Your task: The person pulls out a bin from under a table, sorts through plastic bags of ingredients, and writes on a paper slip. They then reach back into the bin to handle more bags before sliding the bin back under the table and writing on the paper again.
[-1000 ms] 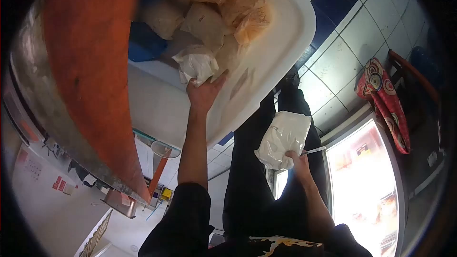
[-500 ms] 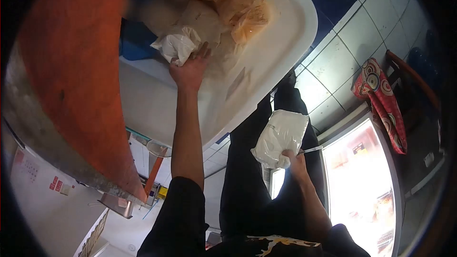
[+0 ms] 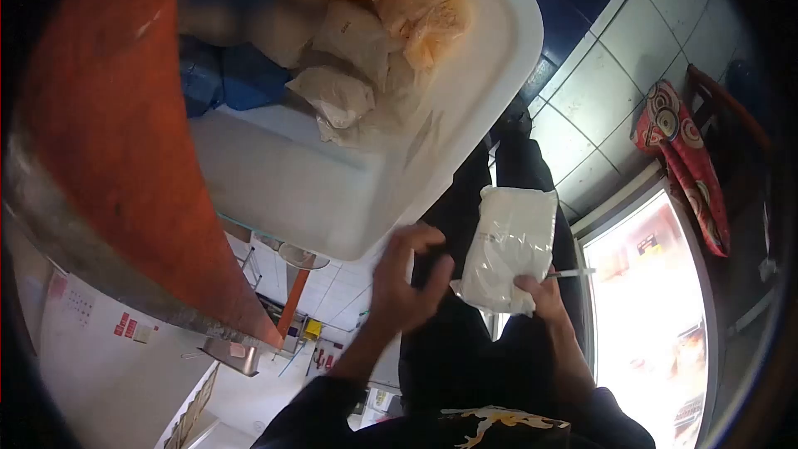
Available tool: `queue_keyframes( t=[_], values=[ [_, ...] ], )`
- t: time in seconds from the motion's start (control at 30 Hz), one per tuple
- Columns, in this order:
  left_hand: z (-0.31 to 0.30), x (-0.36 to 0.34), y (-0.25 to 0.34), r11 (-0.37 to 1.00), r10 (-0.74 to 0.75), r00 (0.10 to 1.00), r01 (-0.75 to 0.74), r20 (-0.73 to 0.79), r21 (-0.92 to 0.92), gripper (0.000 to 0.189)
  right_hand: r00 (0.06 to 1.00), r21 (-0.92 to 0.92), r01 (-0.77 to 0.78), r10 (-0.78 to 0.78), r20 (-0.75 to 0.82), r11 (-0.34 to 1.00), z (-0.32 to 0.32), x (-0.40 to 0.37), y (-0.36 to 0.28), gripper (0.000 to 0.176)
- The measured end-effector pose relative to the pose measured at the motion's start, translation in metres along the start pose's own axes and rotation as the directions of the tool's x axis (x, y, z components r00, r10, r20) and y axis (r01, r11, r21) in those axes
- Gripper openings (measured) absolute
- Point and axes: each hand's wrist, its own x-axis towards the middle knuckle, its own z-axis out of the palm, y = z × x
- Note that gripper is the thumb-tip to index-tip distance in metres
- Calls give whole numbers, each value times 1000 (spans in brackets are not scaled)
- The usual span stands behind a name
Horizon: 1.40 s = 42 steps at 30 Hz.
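Note:
My right hand (image 3: pixel 544 293) grips the lower corner of a white plastic packet (image 3: pixel 509 245), held upright over my dark trousers. A thin white stick (image 3: pixel 573 273) juts out beside that hand. My left hand (image 3: pixel 407 283) is empty, thumb and fingers apart, just left of the packet and below the rim of a large white tub (image 3: pixel 490 75). In the tub lie a knotted whitish bag (image 3: pixel 335 100), another pale bag (image 3: pixel 353 37) and several bags with orange contents, one (image 3: pixel 432 21) near the right wall.
Blue bags (image 3: pixel 253 79) lie at the tub's left. An orange surface (image 3: pixel 108 116) with a worn edge fills the left side. A brightly lit display case (image 3: pixel 648 299) stands at the right, below a red patterned cloth (image 3: pixel 677 150). Pale tiles (image 3: pixel 590 87) cover the floor.
My left hand has let go of the knotted bag, leaving it in the tub, and has moved down and right towards the packet. The held packet has shifted slightly right.

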Motion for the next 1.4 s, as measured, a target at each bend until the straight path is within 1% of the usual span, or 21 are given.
queue_keyframes(
  t=[0.1, 0.17, 0.2, 0.23, 0.3, 0.33, 0.4, 0.47, 0.53, 0.6, 0.63, 0.67, 0.83, 0.9, 0.93, 0.97, 1.03, 1.17, 1.27, 1.33, 1.4],
  values=[
    [4, -45, 48, 990, -141, 970, 138, 199, 26, 62, 994, 10, 78, -79, 82, 997, -1, -40, -17, 52],
    [17, -60, 52, 836, -440, 813, 526, 382, -156, 79, 987, -45, 17, -10, 158, 999, -5, -64, -23, 56],
    [30, -70, 44, 618, -531, 650, 736, 543, -277, 91, 968, -119, 71, -39, 246, 990, -6, -71, -31, 61],
    [31, -73, 41, 623, -542, 648, 737, 535, -263, 91, 960, -45, 70, -55, 275, 997, -1, -77, -34, 62],
    [34, -75, 38, 298, -398, 404, 906, 824, -300, 92, 891, -205, 329, -231, 392, 922, 4, -76, -47, 59],
    [32, -79, 36, 307, -404, 403, 905, 821, -293, 92, 888, -193, 334, -240, 392, 923, 10, -72, -51, 59],
    [15, -89, 34, 215, -507, 420, 907, 753, -362, 77, 829, -66, 377, -305, 468, 924, 30, -67, -59, 54],
    [-16, -79, 37, 312, -548, 471, 882, 692, -353, 69, 759, 55, 411, -375, 532, 910, 44, -62, -67, 49],
    [-42, -80, 42, 435, -705, 586, 802, 401, -408, 74, 674, 60, 409, -346, 653, 910, 39, -50, -57, 45],
    [-56, -91, 7, 399, -703, 692, 577, 166, -713, 76, 798, 91, 381, -377, 469, 920, 45, -45, -47, 37],
    [-60, -80, 7, 271, -852, 519, 548, 68, -791, 74, 847, 65, 363, -358, 393, 930, 44, -37, -34, 32],
    [-62, -62, -1, 351, -869, 490, 514, -68, -783, 72, 886, -26, 342, -313, 341, 939, 39, -29, -17, 27],
    [-72, 26, -82, 476, -818, 568, 582, -90, -659, 65, 968, -176, 196, -162, 192, 965, 15, -6, 13, 15],
    [-82, 44, -173, 481, -836, 548, 712, -24, -512, 63, 972, -156, 164, -132, 195, 974, 12, -3, -2, 15],
    [-83, 57, -210, 594, -804, 595, 803, -4, -46, 63, 974, -165, 198, -174, 147, 966, 10, 1, -4, 15],
    [-85, 70, -228, 576, -781, 624, 695, 38, 431, 64, 972, -176, 228, -214, 97, 958, 9, 5, -6, 14],
    [-100, 98, -207, 392, -634, 773, 344, -21, 853, 57, 961, -206, 275, -275, 27, 939, 4, 17, -32, 13],
    [-135, 200, -219, 700, -225, 852, 479, -473, 530, 42, 883, -293, 430, -465, -62, 854, -4, 88, -119, 18],
    [-168, 272, -239, 847, -165, 788, 421, -594, 324, 50, 836, -138, 540, -548, -23, 830, -2, 143, -192, 20],
    [-215, 315, -307, 962, -187, 731, 272, -656, 29, 62, 781, -187, 621, -623, 54, 762, 1, 168, -216, 20],
    [-259, 351, -354, 983, -168, 714, 177, -680, -57, 67, 720, -235, 689, -684, 115, 686, 4, 178, -234, 20]
  ],
)
